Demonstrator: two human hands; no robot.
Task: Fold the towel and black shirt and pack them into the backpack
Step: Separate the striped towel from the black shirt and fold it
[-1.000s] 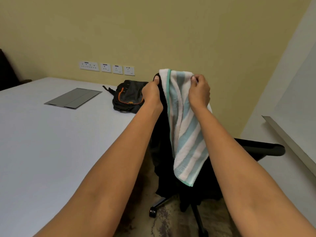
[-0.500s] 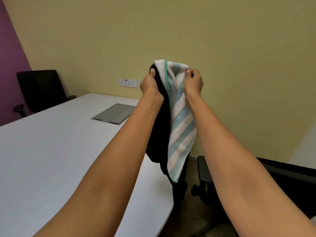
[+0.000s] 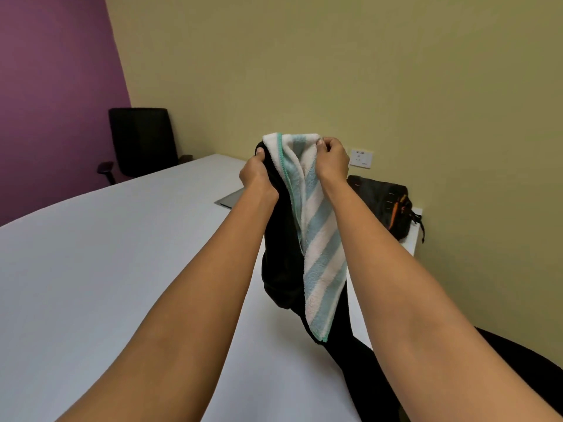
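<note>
- Both hands are raised over the white worktop [image 3: 122,269] with the two cloths bunched together between them.
- The left hand [image 3: 259,175] grips the top of the black shirt [image 3: 280,257], thumb pressed on the fabric.
- The right hand [image 3: 332,159] pinches the top edge of the striped towel [image 3: 323,254], fingers curled round it.
- The towel hangs in front of the shirt and hides much of it. The shirt's lower part trails down towards the near edge of the worktop.
- The black backpack [image 3: 385,202] with orange trim lies on the far right corner of the worktop, partly hidden by the right forearm.
- A grey panel [image 3: 230,198] set in the worktop shows only as a sliver beside the left wrist.
- A wall socket [image 3: 361,158] sits on the yellow wall just right of the right hand.
- A black office chair [image 3: 141,141] stands at the far end by the purple wall [image 3: 54,86].
- A dark shape [image 3: 518,351] at lower right may be another chair. The arm covers too much to be sure.
- Half a second ago the cloths hung past the worktop's edge and the backpack was out of view. Now they hang over the worktop with the backpack just beyond, and both grips are unchanged.
</note>
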